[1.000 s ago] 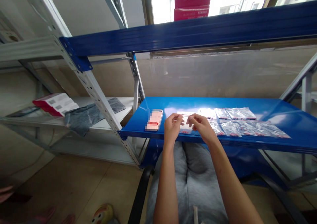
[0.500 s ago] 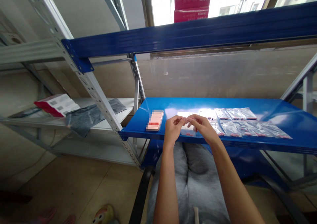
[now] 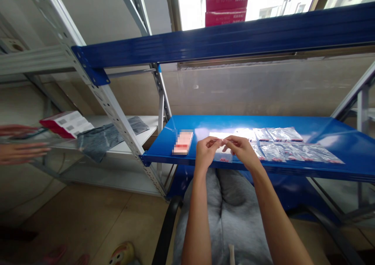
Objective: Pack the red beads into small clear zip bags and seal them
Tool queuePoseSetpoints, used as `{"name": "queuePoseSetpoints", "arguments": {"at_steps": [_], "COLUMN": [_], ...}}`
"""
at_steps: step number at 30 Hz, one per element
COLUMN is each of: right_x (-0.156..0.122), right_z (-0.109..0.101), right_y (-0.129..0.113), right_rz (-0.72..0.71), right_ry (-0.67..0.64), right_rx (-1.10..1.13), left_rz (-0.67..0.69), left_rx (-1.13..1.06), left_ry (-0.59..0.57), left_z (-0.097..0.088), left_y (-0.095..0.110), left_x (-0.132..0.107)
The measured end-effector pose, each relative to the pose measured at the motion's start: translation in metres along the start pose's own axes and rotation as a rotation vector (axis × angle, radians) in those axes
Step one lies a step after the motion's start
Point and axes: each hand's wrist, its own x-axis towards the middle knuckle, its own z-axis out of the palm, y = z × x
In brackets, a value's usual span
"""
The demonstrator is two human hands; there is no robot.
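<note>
- At the front edge of the blue shelf [image 3: 336, 134], one small clear bag [image 3: 223, 154] with red pieces is pinched at its top by the left hand [image 3: 206, 153] and the right hand [image 3: 242, 151], both in a narrow fingertip grip.
- At 3 o'clock: roughly eight filled bags [image 3: 281, 147], overlapping in two rows.
- At 9 o'clock: one pink packet [image 3: 183, 142].
- At 12 o'clock, at the window: two red boxes [image 3: 227, 3].
- Far at 9 o'clock: another person's two hands [image 3: 20, 151].
</note>
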Motion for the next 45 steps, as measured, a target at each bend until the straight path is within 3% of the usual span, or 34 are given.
{"name": "queuePoseSetpoints", "arguments": {"at_steps": [5, 9, 13, 17, 21, 25, 28, 33, 36, 40, 45], "right_x": [0.0, -0.002, -0.007, -0.008, -0.008, -0.01, -0.011, -0.002, 0.01, 0.025, 0.035], "right_z": [-0.009, -0.021, -0.036, -0.06, -0.1, -0.152, -0.199, -0.285, -0.326, -0.358, -0.374], "right_y": [0.0, -0.004, -0.008, -0.004, 0.003, 0.016, 0.036, 0.079, 0.097, 0.112, 0.135], "right_rz": [-0.019, -0.005, 0.023, 0.102, 0.113, 0.125, 0.15, 0.245, 0.326, 0.401, 0.453], "right_ry": [0.053, 0.137, 0.013, -0.077, 0.053, 0.155, 0.25, 0.445, 0.536, 0.509, 0.443], "right_rx": [-0.078, -0.077, -0.031, -0.023, -0.07, -0.161, -0.248, -0.42, -0.608, -0.896, -1.132], "left_rz": [0.023, -0.039, -0.055, -0.068, -0.113, -0.146, -0.154, -0.174, -0.146, -0.096, -0.05], "left_rx": [0.043, -0.066, -0.128, -0.164, -0.144, -0.106, -0.082, 0.135, 0.221, 0.377, 0.569], "left_ry": [0.072, -0.044, -0.027, 0.067, -0.014, -0.237, -0.321, -0.36, -0.359, -0.343, -0.419], "left_z": [0.004, 0.014, 0.028, 0.051, 0.081, 0.128, 0.181, 0.279, 0.326, 0.367, 0.386], "left_y": [0.0, 0.008, 0.01, 0.003, -0.005, -0.015, -0.025, -0.042, -0.048, -0.055, -0.06], "left_x": [-0.001, -0.003, -0.002, 0.005, 0.01, 0.022, 0.043, 0.083, 0.1, 0.11, 0.112]}}
